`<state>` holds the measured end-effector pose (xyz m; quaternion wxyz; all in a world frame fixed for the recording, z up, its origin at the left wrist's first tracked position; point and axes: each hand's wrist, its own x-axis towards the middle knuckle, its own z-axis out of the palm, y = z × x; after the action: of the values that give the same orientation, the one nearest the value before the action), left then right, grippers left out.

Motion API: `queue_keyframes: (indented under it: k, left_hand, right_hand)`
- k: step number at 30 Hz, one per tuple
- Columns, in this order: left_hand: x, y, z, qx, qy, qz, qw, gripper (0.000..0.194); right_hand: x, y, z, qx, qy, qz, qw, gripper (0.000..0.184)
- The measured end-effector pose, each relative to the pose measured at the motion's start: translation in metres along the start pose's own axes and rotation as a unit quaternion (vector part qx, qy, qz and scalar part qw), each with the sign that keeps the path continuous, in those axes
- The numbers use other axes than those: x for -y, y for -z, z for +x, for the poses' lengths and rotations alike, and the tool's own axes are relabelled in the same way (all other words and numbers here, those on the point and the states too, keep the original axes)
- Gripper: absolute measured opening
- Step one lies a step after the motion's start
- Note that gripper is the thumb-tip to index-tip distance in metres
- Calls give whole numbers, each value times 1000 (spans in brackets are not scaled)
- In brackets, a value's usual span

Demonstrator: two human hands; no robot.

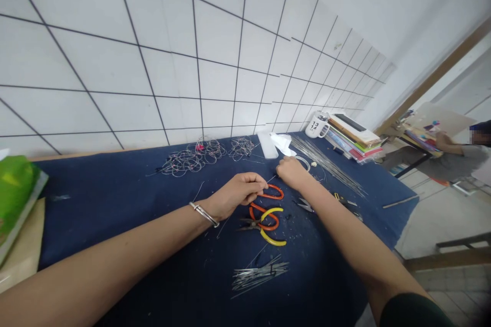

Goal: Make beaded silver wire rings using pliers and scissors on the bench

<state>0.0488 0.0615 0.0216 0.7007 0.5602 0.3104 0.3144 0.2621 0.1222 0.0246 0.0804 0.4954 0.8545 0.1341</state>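
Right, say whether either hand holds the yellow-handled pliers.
No, the yellow-handled pliers lie on the blue cloth, apart from the left hand and right hand.

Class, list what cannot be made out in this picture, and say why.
- Head view: what, if anything, the right hand grips, hidden by its fingers.
- Head view: the green package's far end, cut off by the left edge.
- Head view: any print on the stacked books, too small.

Green bag [17,189] cut off @ L edge; R hand [292,171] grasp mostly hidden.
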Motion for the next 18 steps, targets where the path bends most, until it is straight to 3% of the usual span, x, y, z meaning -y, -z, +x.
queue_keyframes:
  k: [6,11,16,18]
  left_hand:
    - [-3,-3,-1,-15,-18,25,999,17]
    - [-3,-5,-3,-20,-21,61,998,17]
    - [-5,-8,-4,-28,-19,85,996,17]
    - [-6,-10,-5,-32,-22,107,994,17]
  right_hand:
    - [-3,-1,-19,-18,-40,37,998,19]
    - [-10,-8,-41,-51,-93,132,985,18]
    - [-12,-9,-53,-80,-130,266,952,21]
    - [-5,-7,-58,-99,-141,382,908,24]
